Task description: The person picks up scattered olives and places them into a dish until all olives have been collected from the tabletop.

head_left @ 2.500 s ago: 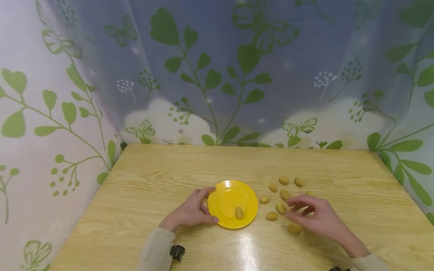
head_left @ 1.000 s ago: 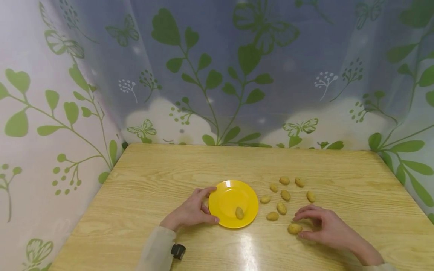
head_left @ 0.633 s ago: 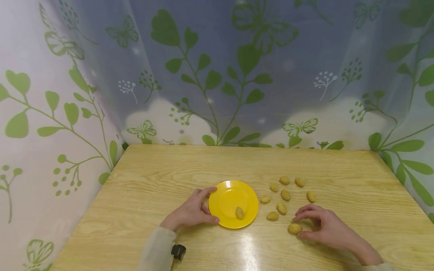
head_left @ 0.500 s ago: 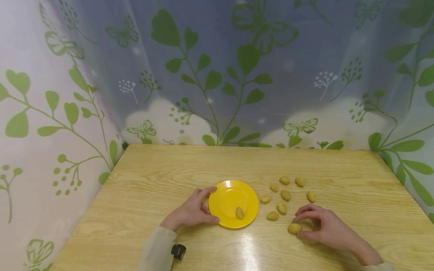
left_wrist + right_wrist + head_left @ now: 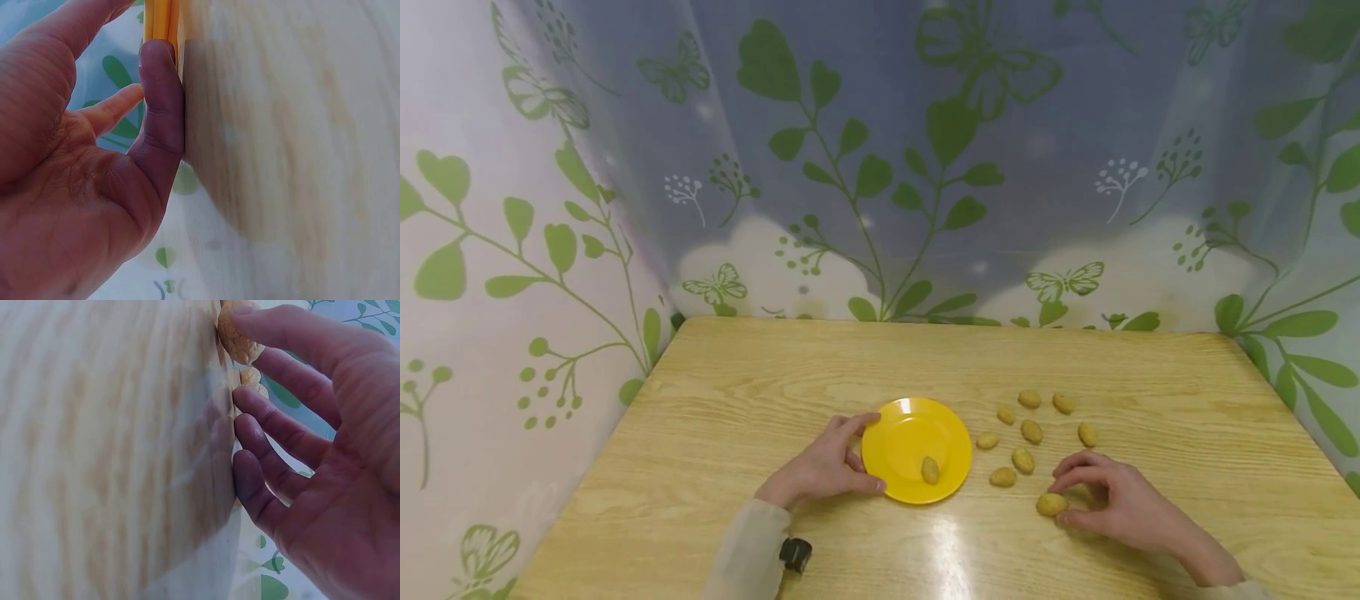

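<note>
A yellow plate (image 5: 917, 437) lies on the table with one walnut (image 5: 930, 470) in it. My left hand (image 5: 820, 468) holds the plate's left rim, thumb at the near side and fingers at the far side. In the left wrist view a fingertip meets the plate's edge (image 5: 161, 19). To the right, my right hand (image 5: 1123, 504) pinches the nearest walnut (image 5: 1051, 504) between thumb and index finger, down at the table. The right wrist view shows the thumb on that tan, veined walnut (image 5: 239, 337), the other fingertips resting on the table.
Several loose walnuts (image 5: 1032, 431) are scattered between the plate and the right hand and farther back. The wooden table (image 5: 760, 367) ends at a curtain (image 5: 880, 167) printed with leaves and butterflies. A black strap device (image 5: 795, 553) sits at the left wrist.
Since the oldest frame, my right hand has shifted nearer and to the right, from beside the middle walnuts to the nearest one. Over the last second both hands stay put.
</note>
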Demonstrator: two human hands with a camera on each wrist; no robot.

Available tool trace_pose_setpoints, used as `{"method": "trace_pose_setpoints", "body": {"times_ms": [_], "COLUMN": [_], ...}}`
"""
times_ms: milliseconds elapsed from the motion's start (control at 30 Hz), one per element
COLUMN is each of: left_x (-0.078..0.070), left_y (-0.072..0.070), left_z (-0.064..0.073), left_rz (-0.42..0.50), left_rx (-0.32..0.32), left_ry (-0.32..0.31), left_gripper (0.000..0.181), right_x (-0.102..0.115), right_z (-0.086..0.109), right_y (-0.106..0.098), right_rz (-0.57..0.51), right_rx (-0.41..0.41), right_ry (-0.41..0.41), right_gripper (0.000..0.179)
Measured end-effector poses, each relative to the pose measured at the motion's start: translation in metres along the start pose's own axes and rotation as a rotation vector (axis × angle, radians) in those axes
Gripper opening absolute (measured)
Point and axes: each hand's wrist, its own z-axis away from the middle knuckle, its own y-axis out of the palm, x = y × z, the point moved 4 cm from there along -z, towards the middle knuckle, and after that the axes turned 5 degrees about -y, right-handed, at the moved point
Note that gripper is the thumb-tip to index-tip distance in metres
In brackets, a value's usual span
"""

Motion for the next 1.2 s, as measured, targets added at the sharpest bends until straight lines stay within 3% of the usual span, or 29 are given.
{"method": "trace_pose_setpoints", "body": {"times_ms": [600, 1200], "left_x": [-0.002, 0.002], "left_y": [-0.001, 0.000], "left_z": [0.002, -0.001], "left_rz": [0.016, 0.015], "left_rx": [0.004, 0.013], "left_ry": [0.006, 0.010], "left_gripper": [0.094, 0.093], "right_x": [0.008, 0.017], "right_z": [-0.013, -0.041], "right_y": [-0.004, 0.001], "right_rz": [-0.086, -0.113], "right_rx": [-0.106, -0.095], "right_ry": [0.025, 0.043], "right_gripper": [0.031, 0.025]}}
